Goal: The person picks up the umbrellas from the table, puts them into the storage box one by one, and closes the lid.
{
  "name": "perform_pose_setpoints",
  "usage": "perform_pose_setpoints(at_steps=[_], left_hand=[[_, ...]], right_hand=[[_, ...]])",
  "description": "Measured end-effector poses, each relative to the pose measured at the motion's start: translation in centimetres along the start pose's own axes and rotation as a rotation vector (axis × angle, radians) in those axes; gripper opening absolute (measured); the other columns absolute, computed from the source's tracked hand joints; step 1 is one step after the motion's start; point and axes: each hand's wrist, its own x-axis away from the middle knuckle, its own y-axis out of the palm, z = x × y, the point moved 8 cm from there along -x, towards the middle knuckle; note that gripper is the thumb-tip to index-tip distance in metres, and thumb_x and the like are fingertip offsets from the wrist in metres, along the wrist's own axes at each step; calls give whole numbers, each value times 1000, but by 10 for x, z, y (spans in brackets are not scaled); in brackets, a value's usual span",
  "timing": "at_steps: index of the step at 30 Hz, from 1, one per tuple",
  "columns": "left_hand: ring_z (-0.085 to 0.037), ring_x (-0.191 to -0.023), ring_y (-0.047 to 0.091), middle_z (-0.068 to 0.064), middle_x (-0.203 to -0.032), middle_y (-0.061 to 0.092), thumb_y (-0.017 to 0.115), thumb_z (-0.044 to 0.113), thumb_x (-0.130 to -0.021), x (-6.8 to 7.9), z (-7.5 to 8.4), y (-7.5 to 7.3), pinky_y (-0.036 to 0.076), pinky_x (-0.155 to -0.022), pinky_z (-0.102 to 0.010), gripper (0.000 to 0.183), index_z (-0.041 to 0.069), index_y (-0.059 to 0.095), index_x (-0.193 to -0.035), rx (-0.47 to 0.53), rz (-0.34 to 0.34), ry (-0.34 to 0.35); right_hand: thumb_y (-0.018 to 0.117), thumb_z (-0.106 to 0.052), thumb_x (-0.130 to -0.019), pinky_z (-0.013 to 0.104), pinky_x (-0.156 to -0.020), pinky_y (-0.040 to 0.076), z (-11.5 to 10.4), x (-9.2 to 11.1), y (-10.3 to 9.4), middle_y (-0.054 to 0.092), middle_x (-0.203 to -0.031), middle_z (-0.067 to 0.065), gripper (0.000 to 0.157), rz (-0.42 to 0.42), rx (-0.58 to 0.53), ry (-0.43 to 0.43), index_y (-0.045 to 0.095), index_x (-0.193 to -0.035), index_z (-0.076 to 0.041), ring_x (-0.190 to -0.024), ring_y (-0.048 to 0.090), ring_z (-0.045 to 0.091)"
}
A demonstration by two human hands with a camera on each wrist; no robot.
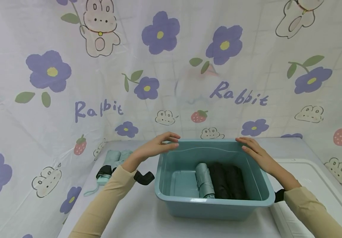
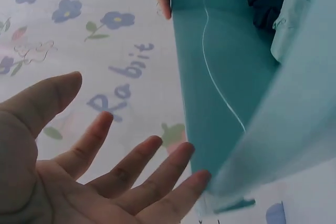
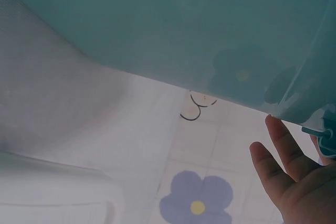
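Head view, from the left edge of the table [image 1: 135, 216]: pale blue-green bundles [image 1: 112, 156] lie near the far left corner, partly behind your left sleeve [image 1: 105, 201], with a strap [image 1: 91, 191] trailing toward the left edge. Next comes your left hand [image 1: 156, 147], at the far left corner of the bin [image 1: 209, 211]. Its fingers are extended and spread, gripping nothing; you cannot tell whether a fingertip bears on the rim.

The bin stands mid-table, its far rim lining up with the table's far edge. Inside, left to right, you have a bare stretch of floor, one pale blue-green roll [image 1: 204, 180], then two black rolls [image 1: 237, 182] side by side.

Your right hand [image 1: 257, 154] is at the bin's far right corner, fingers loosely extended, tips at the rim, not wrapped round it. Along the table's right edge lies a white tray-like piece [image 1: 313, 172], partly behind your right sleeve [image 1: 312, 210].

You seem to be on the step of handling the bin itself, with three rolls in it. Shifting it would call for both hands curling over the rim; adding a bundle would call for your left hand reaching toward the far left corner.
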Motion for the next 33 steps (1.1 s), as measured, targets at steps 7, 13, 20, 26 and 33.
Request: perform_pose_setpoints(at_steps=[7,13,20,26,33], left_hand=[[-20,-119,51,2,-130,51,56,40,-92,10,-9,-20,46,-92,-41,40,24,48,-128,37,100,24],[-24,-118,52,1,-130,50,56,35,-93,17,-16,-31,46,-93,-43,39,23,48,-128,51,162,50],[-30,-119,51,-8,-134,47,55,29,-94,28,-28,-38,44,-93,-47,41,24,42,-132,53,232,74],[-35,-121,48,-14,-136,45,54,26,-95,36,-42,-40,40,-96,-52,42,18,41,-134,62,267,59],[-40,-119,48,-24,-135,43,52,14,-96,54,-37,-40,41,-95,-51,40,6,41,-133,58,288,24]], right_hand=[[35,-20,-101,72,-95,18,0,0,0,26,-146,20,42,2,0,-2,35,-141,-6,-132,20,44],[35,-19,-102,72,-95,17,0,0,-1,25,-146,20,42,2,-4,-4,35,-141,-5,-132,20,44],[35,-20,-102,72,-94,17,0,1,-1,24,-146,21,42,1,-2,-6,35,-142,-6,-131,21,45],[35,-20,-102,73,-95,17,1,1,-1,24,-147,20,43,-1,0,3,35,-142,-6,-132,20,45],[35,-21,-102,73,-95,17,2,0,0,24,-147,20,43,-7,-6,13,35,-142,-6,-133,19,44]])
